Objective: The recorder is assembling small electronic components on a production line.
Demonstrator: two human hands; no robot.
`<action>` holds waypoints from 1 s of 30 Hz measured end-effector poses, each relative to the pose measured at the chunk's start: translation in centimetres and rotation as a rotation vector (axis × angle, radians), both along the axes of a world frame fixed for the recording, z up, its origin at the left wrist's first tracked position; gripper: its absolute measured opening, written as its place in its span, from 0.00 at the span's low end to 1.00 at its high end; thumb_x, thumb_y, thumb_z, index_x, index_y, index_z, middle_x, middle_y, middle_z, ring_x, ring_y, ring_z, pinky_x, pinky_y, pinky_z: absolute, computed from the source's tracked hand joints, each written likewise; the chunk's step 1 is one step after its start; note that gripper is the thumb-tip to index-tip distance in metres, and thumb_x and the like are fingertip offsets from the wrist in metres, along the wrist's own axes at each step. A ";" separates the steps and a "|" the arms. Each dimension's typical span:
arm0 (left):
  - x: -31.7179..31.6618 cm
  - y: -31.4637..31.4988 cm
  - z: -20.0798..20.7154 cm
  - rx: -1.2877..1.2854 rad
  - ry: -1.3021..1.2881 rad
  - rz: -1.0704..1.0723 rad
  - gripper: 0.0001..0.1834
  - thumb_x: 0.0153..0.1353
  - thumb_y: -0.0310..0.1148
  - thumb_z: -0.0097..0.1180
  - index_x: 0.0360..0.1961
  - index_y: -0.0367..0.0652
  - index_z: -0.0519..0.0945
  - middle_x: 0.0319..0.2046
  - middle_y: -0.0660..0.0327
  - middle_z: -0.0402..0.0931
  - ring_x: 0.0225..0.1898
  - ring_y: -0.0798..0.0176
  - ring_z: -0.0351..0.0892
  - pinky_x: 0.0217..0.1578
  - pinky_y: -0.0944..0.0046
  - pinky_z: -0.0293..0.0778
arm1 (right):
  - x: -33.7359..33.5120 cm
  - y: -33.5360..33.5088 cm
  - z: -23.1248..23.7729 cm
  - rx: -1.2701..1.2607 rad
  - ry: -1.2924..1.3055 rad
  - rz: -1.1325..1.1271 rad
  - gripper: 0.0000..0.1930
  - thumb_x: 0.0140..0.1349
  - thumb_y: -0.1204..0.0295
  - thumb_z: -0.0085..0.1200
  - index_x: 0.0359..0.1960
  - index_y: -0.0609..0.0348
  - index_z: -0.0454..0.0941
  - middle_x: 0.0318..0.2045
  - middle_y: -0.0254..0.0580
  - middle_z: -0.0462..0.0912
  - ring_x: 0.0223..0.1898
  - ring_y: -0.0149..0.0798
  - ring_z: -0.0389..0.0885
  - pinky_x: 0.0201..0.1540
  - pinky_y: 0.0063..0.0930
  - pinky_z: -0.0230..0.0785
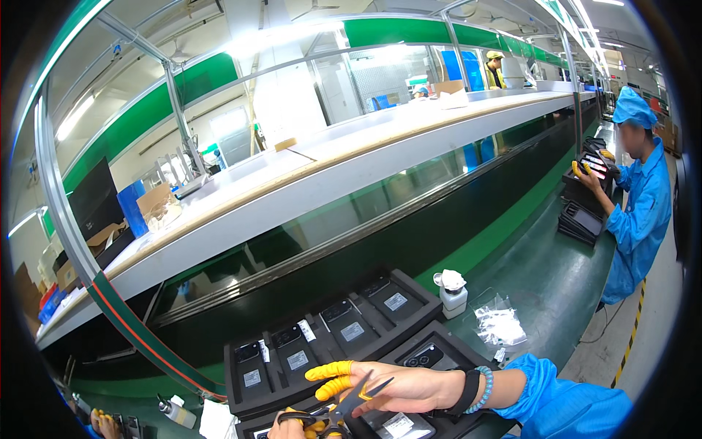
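Open scissors (355, 399) are sitting gripped in my left hand (287, 428); my right hand (409, 389) is hovering, fingers outstretched, over black trays (272, 396).

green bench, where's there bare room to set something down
Bare patch: the green bench beyond the plastic bags and white bottle, up to the black stack by the co-worker. Crowded: the lower middle, where black phone trays lie beneath the right hand and the left hand with scissors.

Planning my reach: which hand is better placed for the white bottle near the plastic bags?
Probably your right hand: it looks open and nearer that bottle, while your left hand holds the scissors.
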State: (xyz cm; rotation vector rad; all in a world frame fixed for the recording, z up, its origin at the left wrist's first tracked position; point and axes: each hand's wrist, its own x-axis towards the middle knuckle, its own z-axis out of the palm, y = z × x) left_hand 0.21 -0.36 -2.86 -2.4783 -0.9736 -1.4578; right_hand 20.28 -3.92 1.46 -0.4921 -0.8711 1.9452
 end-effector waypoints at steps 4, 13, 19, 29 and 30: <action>0.4 -0.4 1.1 -0.050 -0.034 0.015 0.15 0.32 0.32 0.61 0.21 0.41 0.68 0.17 0.56 0.65 0.20 0.48 0.67 0.22 0.54 0.64 | -0.1 0.0 0.0 0.083 -0.088 -0.045 0.34 0.59 0.52 0.51 0.63 0.51 0.56 0.56 0.40 0.66 0.54 0.35 0.66 0.51 0.29 0.61; -0.8 0.1 2.3 0.379 0.015 0.077 0.19 0.38 0.33 0.70 0.14 0.42 0.68 0.11 0.59 0.64 0.12 0.54 0.65 0.14 0.60 0.63 | -0.1 -0.2 0.2 0.017 -0.016 -0.026 0.31 0.61 0.59 0.50 0.64 0.52 0.55 0.55 0.37 0.66 0.50 0.30 0.67 0.49 0.24 0.62; -0.9 -0.3 3.0 0.393 0.020 0.075 0.18 0.41 0.31 0.69 0.13 0.43 0.68 0.10 0.61 0.63 0.11 0.56 0.65 0.13 0.61 0.62 | -0.6 -0.4 -0.3 0.046 0.005 -0.018 0.31 0.62 0.59 0.49 0.65 0.52 0.53 0.56 0.36 0.66 0.49 0.29 0.67 0.51 0.25 0.62; -1.1 -0.1 2.0 0.357 -0.008 0.082 0.15 0.45 0.33 0.67 0.15 0.44 0.71 0.11 0.61 0.67 0.11 0.56 0.67 0.14 0.62 0.63 | -1.2 -1.2 0.7 -0.001 0.111 0.028 0.29 0.65 0.55 0.42 0.65 0.51 0.53 0.56 0.36 0.68 0.50 0.29 0.68 0.51 0.26 0.62; -0.8 0.0 1.9 0.359 -0.006 0.084 0.15 0.45 0.33 0.67 0.15 0.44 0.71 0.11 0.61 0.67 0.11 0.56 0.67 0.14 0.62 0.63 | -1.2 -1.2 0.7 0.000 0.112 0.030 0.29 0.65 0.55 0.42 0.65 0.51 0.53 0.56 0.36 0.68 0.50 0.29 0.68 0.51 0.26 0.62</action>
